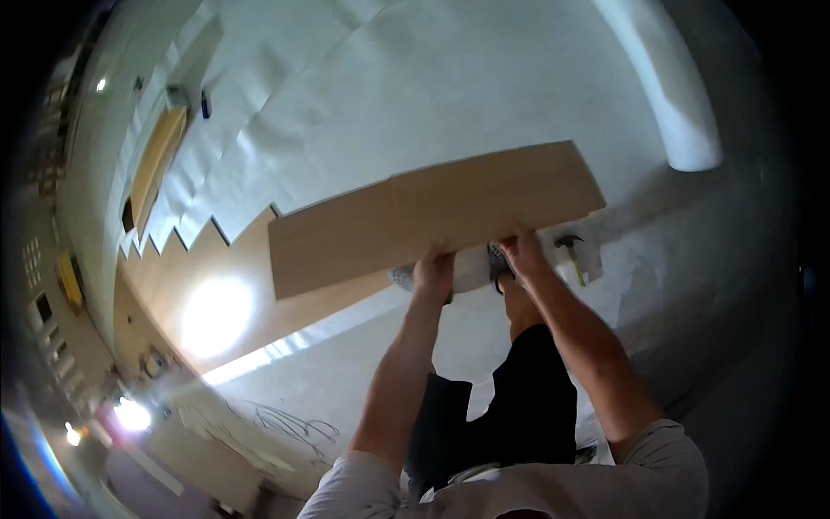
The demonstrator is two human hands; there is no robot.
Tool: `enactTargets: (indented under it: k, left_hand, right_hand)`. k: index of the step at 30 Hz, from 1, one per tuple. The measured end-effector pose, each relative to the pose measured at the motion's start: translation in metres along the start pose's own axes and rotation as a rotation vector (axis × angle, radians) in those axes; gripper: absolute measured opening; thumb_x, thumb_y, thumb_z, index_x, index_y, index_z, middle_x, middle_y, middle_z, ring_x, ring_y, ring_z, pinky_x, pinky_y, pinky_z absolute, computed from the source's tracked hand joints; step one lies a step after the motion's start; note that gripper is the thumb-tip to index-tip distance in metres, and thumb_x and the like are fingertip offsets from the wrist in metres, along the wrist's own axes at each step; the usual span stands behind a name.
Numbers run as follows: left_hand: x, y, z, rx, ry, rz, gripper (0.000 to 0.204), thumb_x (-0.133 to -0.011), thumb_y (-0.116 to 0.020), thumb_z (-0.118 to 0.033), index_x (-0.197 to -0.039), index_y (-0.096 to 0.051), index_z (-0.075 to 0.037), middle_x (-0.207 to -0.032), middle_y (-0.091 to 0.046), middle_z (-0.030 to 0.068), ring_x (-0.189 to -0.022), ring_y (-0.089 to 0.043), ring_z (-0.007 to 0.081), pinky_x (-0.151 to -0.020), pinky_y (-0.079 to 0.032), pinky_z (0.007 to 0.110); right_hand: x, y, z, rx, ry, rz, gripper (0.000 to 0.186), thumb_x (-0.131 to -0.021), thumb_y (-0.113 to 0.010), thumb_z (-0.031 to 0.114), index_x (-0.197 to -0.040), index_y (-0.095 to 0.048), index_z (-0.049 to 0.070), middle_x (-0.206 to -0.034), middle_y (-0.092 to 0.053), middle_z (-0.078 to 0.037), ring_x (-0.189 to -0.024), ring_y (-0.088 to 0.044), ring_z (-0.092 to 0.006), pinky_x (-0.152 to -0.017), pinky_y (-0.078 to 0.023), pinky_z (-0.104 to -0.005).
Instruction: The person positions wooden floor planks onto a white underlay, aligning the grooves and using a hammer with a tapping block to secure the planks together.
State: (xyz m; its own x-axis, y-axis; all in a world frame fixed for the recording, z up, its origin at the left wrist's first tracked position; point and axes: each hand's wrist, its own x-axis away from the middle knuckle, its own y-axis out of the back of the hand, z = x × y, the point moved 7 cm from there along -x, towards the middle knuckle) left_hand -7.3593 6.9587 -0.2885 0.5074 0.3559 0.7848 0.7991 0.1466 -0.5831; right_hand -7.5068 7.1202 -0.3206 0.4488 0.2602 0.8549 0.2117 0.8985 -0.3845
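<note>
A long brown floor plank [432, 208] is held in front of me, slanting up toward the right. My left hand [434, 271] grips its near edge around the middle, with the fingers hidden beneath. A little to the right, my right hand [522, 253] is closed on the same edge. Below and left of the plank, laid wood flooring [246, 251] ends in a stepped, zigzag edge against pale underlay sheet [320, 112]. The plank's left part hides some of that flooring. My feet show partly behind my hands.
A hammer [571, 251] lies right of my right hand. A thick white roll [666, 95] stretches along the far right. A stack of planks [157, 164] rests at the far left, with a small dark blue tool [206, 104] beside it. Loose cables [298, 424] lie at lower left.
</note>
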Motion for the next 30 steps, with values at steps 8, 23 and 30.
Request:
enactTargets:
  k: [8, 23, 30]
  left_hand:
    - [-0.285, 0.063, 0.052, 0.022, -0.124, 0.298, 0.035, -0.091, -0.064, -0.004, -0.125, -0.057, 0.000, -0.126, -0.060, 0.0106, -0.123, -0.055, 0.0251, -0.112, -0.042, 0.042]
    - [-0.433, 0.110, 0.011, -0.109, -0.249, 0.520, 0.034, -0.096, -0.064, -0.018, -0.125, -0.057, 0.000, -0.125, -0.062, 0.0132, -0.122, -0.058, 0.0269, -0.112, -0.045, 0.045]
    - [-0.415, 0.129, 0.015, -0.534, -0.171, 0.092, 0.053, -0.102, -0.061, -0.040, -0.130, -0.054, 0.004, -0.111, -0.070, 0.0242, -0.099, -0.071, 0.0326, -0.089, -0.061, 0.043]
  right_hand:
    - [-0.257, 0.000, 0.025, 0.407, 0.085, 0.233, 0.047, -0.098, -0.070, 0.024, -0.134, -0.050, 0.002, -0.127, -0.057, -0.012, -0.117, -0.061, -0.0245, -0.100, -0.060, -0.0420]
    - [-0.409, -0.046, -0.027, 0.374, 0.096, 0.572, 0.042, -0.096, -0.072, 0.016, -0.132, -0.054, 0.003, -0.131, -0.058, -0.010, -0.120, -0.059, -0.0250, -0.103, -0.056, -0.0425]
    - [-0.405, -0.027, -0.033, 0.415, 0.063, 0.378, 0.034, -0.096, -0.069, 0.013, -0.127, -0.057, 0.004, -0.123, -0.063, -0.012, -0.110, -0.066, -0.0261, -0.090, -0.062, -0.0411]
